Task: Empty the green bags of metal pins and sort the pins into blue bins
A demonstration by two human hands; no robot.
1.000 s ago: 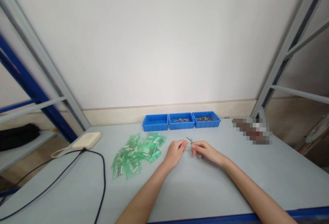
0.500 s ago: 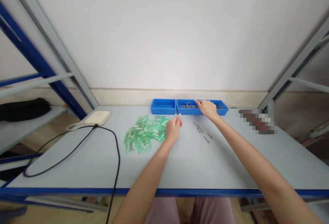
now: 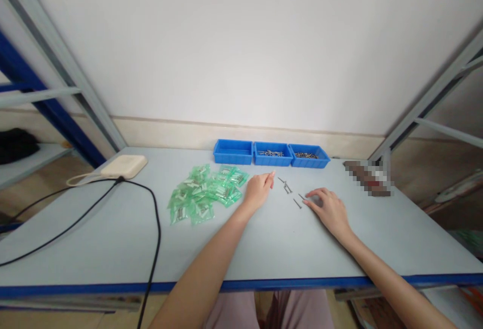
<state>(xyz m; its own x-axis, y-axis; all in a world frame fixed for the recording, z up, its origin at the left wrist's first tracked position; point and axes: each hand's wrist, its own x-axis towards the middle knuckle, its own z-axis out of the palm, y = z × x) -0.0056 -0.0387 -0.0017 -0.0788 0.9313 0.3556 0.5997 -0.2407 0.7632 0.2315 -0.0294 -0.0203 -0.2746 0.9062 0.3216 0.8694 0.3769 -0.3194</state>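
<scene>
Several screws (image 3: 288,188) lie loose on the grey table between my two hands. My right hand (image 3: 330,212) rests low over the table to their right, thumb and fingers apart. Its thumb and index tips are close by the head of the nearest screw (image 3: 302,196). My left hand (image 3: 259,190) is closed, fingertips pressed together, just left of the loose screws; whatever it may hold is hidden. Beside that hand lies a pile of green plastic packets (image 3: 204,190) with small metal parts inside.
Along the back stand a bare blue bin (image 3: 233,160), a blue bin with screws (image 3: 271,162) and another with small metal pieces (image 3: 310,164). A white box (image 3: 124,166) and black cable (image 3: 156,218) occupy the left. A pixelated brown item (image 3: 370,180) lies right.
My right hand has come back from the blue bins to the loose screws, its fingers parting. My left hand has moved slightly right, still closed. The view has shifted a little.
</scene>
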